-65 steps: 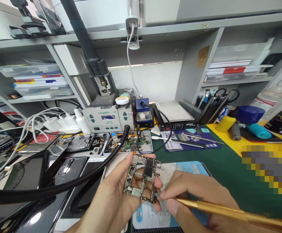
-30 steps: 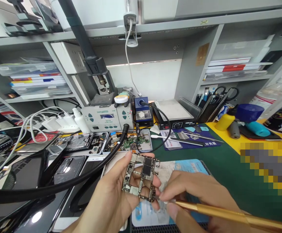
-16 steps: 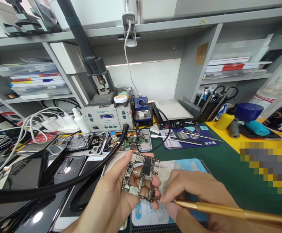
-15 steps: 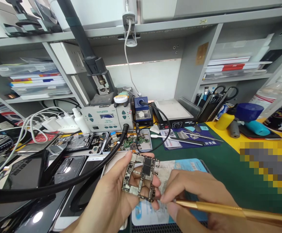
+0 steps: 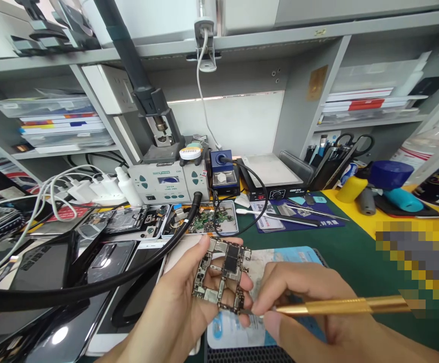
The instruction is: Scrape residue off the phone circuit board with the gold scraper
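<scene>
1. While our left hand (image 5: 174, 307) is clamped on the bare circuit board (image 5: 222, 275), thumb on its face, the board sits tilted above the pale blue mat (image 5: 279, 259);
2. our right hand (image 5: 310, 307) pinches the gold tool (image 5: 340, 305), its tip touching the board's lower right corner;
3. behind, the black hose (image 5: 128, 275) curves toward the grey rework station (image 5: 168, 182); tweezers (image 5: 298, 210) lie well apart.

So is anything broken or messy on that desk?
Nothing looks spilled. The left hand holds a bare circuit board while the right hand puts a gold tool to its lower edge. Behind them lie opened phones with their insides showing and a tray of small parts: taken apart, whether broken I cannot tell.
</scene>
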### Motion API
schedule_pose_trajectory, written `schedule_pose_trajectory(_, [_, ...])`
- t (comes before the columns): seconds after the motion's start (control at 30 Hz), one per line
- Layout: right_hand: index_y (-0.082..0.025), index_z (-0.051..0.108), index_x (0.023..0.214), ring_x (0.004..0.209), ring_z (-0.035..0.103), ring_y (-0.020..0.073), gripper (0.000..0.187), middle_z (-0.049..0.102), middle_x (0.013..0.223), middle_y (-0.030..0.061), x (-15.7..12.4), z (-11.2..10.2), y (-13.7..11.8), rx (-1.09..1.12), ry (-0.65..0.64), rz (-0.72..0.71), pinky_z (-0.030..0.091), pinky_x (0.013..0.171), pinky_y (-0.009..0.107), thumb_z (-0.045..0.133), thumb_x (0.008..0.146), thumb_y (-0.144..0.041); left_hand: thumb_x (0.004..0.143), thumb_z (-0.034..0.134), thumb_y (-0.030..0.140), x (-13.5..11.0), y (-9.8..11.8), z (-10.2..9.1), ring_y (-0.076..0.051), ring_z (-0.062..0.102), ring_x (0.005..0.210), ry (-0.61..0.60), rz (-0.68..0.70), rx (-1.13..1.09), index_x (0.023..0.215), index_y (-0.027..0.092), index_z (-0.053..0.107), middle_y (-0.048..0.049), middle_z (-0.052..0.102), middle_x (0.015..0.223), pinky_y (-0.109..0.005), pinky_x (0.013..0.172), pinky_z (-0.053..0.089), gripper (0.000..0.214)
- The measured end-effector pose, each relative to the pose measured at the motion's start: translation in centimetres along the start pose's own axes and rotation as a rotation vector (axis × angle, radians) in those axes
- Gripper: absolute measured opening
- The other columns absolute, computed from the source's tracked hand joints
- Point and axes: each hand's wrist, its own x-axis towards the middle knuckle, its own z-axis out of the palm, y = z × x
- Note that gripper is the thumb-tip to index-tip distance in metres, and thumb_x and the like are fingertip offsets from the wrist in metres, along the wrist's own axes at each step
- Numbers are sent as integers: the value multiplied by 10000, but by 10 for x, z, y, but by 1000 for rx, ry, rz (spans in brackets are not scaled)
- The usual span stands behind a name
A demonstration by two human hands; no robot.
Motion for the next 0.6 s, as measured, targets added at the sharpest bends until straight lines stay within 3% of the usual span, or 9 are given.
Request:
schedule_pose_trajectory(0.1, [-329, 709, 794, 749, 759, 144, 235, 756, 796, -65, -10, 9, 6, -50, 52, -15, 525, 491, 147, 600, 808, -121, 984, 575, 365, 0, 1, 2, -202, 706, 755, 23, 10, 2, 1200, 179, 692, -65, 740, 888, -290, 675, 573, 308])
schedule_pose_trajectory(0.2, [-329, 691, 790, 664, 739, 115, 246, 729, 739, -92, -12, 11, 9, -19, 49, -22, 529, 494, 134, 608, 809, -98, 998, 535, 360, 3, 2, 3, -207, 706, 699, 18, 2, -8, 1216, 155, 663, -77, 733, 836, -307, 639, 581, 325])
schedule_pose_trajectory(0.37, [-323, 677, 878, 689, 754, 123, 250, 753, 778, -94, -5, 4, 7, 8, 46, -49, 517, 450, 132, 596, 830, -92, 1040, 376, 349, 8, 5, 6, -238, 702, 611, 0, 13, -24, 1327, 129, 544, -105, 711, 747, -354, 575, 577, 399])
schedule_pose_trajectory(0.6, [-308, 674, 876, 627, 725, 115, 173, 739, 716, -89, -2, 4, 12, -9, -18, -69, 515, 445, 137, 634, 875, -140, 1037, 365, 341, 7, 7, 6, -227, 680, 590, 6, 29, -43, 1292, 107, 522, -116, 702, 742, -354, 555, 578, 380])
